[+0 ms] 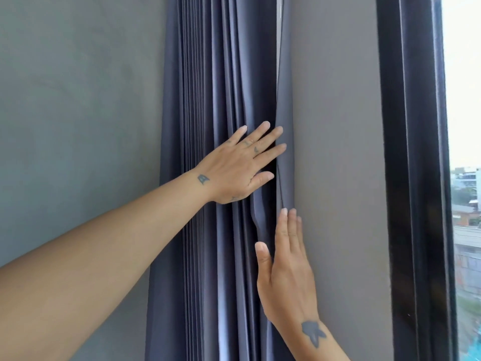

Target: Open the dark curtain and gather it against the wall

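The dark blue-grey curtain (216, 100) hangs bunched in tight vertical pleats in the corner between two grey walls. My left hand (239, 165) lies flat on the pleats with fingers spread, its fingertips at the curtain's right edge. Lower down, my right hand (283, 269) is flat with fingers together, pressed against the curtain's right edge where it meets the wall. Neither hand grips the fabric.
A grey wall (78, 126) stands left of the curtain and another grey wall (338, 152) to its right. A black window frame (413, 178) runs down the far right, with bright daylight and rooftops (466, 204) beyond the glass.
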Action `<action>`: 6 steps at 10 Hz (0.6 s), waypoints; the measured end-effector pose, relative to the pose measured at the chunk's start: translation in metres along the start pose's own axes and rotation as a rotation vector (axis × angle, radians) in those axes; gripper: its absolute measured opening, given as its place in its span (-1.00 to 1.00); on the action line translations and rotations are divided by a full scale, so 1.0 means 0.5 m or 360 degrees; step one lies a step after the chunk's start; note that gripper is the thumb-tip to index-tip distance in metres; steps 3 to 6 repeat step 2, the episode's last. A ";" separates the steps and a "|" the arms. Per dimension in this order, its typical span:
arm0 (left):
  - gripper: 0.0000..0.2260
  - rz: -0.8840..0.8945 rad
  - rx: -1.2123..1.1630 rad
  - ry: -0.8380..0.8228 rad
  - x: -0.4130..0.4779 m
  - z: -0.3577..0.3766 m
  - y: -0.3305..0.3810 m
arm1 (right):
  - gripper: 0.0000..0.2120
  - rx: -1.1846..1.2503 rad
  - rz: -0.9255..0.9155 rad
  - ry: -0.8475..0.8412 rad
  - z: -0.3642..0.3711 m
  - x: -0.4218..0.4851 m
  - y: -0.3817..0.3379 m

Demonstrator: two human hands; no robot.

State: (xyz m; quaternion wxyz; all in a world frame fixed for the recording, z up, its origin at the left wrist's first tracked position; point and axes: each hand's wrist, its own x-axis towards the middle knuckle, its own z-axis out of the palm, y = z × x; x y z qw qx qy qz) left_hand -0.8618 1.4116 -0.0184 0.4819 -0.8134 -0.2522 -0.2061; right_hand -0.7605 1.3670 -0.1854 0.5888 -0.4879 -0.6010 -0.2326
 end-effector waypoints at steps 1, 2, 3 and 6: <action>-0.43 0.0047 -0.0045 0.0076 -0.009 -0.015 0.020 | -0.38 0.0116 -0.0037 0.0021 -0.060 -0.005 -0.009; -0.44 0.0139 -0.0066 0.0092 -0.032 -0.014 0.063 | -0.40 0.0215 -0.0066 0.0195 -0.136 0.001 -0.017; -0.44 0.0139 -0.0066 0.0092 -0.032 -0.014 0.063 | -0.40 0.0215 -0.0066 0.0195 -0.136 0.001 -0.017; -0.44 0.0139 -0.0066 0.0092 -0.032 -0.014 0.063 | -0.40 0.0215 -0.0066 0.0195 -0.136 0.001 -0.017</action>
